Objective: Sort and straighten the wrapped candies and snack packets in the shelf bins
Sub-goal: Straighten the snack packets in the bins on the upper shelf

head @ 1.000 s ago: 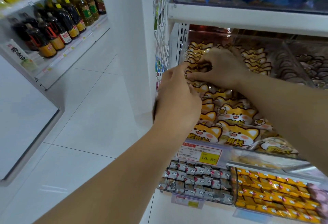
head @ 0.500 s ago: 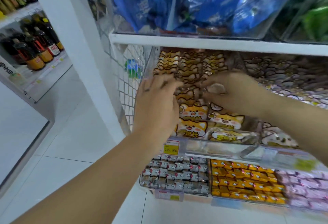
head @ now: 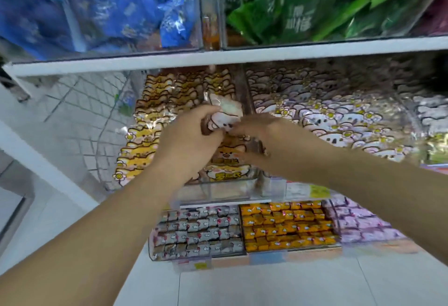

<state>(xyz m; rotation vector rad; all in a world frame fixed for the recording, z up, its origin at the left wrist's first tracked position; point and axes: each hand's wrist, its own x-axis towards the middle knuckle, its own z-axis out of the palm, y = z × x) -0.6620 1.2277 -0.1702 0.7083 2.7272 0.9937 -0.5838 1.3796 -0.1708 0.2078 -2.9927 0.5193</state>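
A clear bin [head: 218, 185] on the middle shelf holds rows of yellow cat-face snack packets [head: 138, 155]. My left hand [head: 186, 140] grips a white-and-pink animal-face packet [head: 224, 117] lifted above the yellow ones, near the divider. My right hand [head: 260, 133] meets it from the right and its fingertips pinch the same packet's edge. The neighbouring bin to the right holds many white animal-face packets [head: 327, 114]. The frame is motion-blurred.
Above, clear bins hold blue packets [head: 116, 7] and green packets [head: 303, 7]. Below sit bins of silver-brown candies [head: 198, 230], orange candies [head: 286, 225] and pink candies [head: 363, 225]. A wire mesh side panel [head: 92, 121] closes the shelf's left end, with white tiled floor beside it.
The view swung right and up along the shelf. Both hands came together at the bin's right side, and the left now holds up a white-and-pink packet.
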